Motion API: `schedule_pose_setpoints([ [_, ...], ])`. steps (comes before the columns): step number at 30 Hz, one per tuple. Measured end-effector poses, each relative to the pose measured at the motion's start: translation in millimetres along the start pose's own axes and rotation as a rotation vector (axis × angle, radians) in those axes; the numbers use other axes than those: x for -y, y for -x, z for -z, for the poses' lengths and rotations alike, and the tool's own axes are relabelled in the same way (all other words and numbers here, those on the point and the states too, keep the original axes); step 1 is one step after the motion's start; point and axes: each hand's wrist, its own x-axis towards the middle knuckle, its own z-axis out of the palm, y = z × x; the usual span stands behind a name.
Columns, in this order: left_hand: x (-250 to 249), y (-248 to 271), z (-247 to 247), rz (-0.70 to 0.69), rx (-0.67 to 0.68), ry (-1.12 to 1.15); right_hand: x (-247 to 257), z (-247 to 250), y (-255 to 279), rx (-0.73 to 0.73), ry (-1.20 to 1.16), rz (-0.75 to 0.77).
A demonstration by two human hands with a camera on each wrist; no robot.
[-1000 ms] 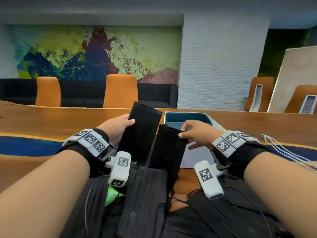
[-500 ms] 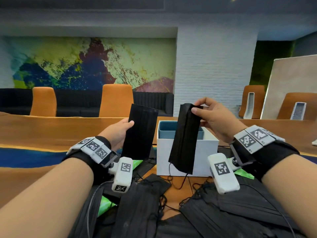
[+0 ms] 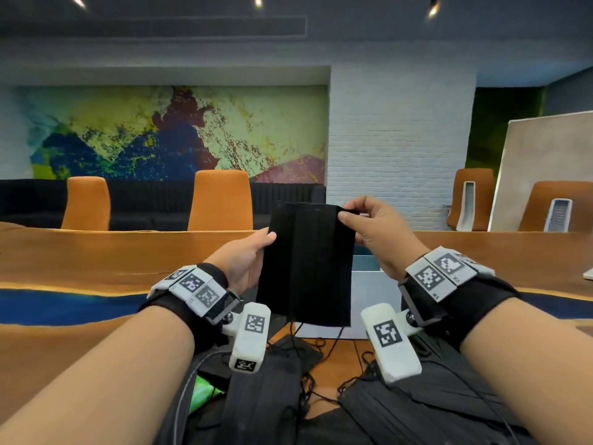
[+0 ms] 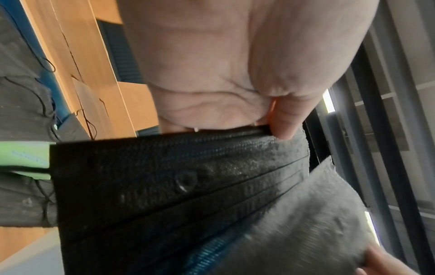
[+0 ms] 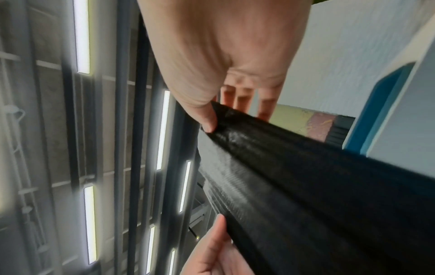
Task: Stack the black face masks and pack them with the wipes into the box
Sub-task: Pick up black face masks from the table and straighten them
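I hold black face masks (image 3: 305, 264) upright in the air, one laid against the other, in front of the white box (image 3: 375, 303). My left hand (image 3: 247, 252) grips their left edge, thumb on the front. My right hand (image 3: 362, 220) pinches the top right corner. The left wrist view shows the pleated mask (image 4: 164, 176) under my thumb (image 4: 287, 119). The right wrist view shows the mask (image 5: 306, 176) pinched by my right thumb, with the box (image 5: 400, 111) beyond. More black masks (image 3: 263, 396) lie in loose piles on the table. A green wipes packet (image 3: 202, 390) peeks out beneath them.
The long wooden table (image 3: 96, 252) has a blue inlay strip (image 3: 64, 303). Orange chairs (image 3: 221, 200) stand behind it. Ear loops (image 3: 324, 348) trail over the wood between the mask piles. A second pile (image 3: 417, 406) lies under my right forearm.
My right hand has carried its mask left and laid it against the mask in my left hand. The view has tilted upward.
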Motion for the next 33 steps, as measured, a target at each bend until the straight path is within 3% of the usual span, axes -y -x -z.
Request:
schedule_pose_setpoints([
  [8, -3.1, 2.8, -15.8, -0.026, 0.023, -0.081, -4.8, -7.9, 1.6, 0.007, -0.165, -0.132],
  [13, 1.6, 0.2, -25.4, -0.027, 0.082, -0.104, -9.7, -14.0, -1.6, -0.066, -0.235, -0.162],
  [18, 6.6, 0.5, -27.5, 0.04, 0.137, -0.143, -21.0, -12.7, -3.6, -0.164, -0.125, -0.166],
  [22, 9.0, 4.6, -25.1, 0.081, 0.193, -0.348, -29.7, -15.8, -0.3, -0.187, -0.125, -0.21],
  [27, 6.3, 8.0, -7.2, -0.007, 0.006, -0.347, -32.7, -23.7, 14.2, -0.152, -0.24, -0.282],
  [29, 3.4, 14.7, 8.6, -0.059, -0.075, -0.328, -44.2, -26.0, 29.1, -0.062, -0.085, -0.445],
  [33, 2.9, 30.5, 35.1, -0.042, -0.131, -0.324, -73.9, -47.5, 57.4, 0.434, 0.351, -0.771],
])
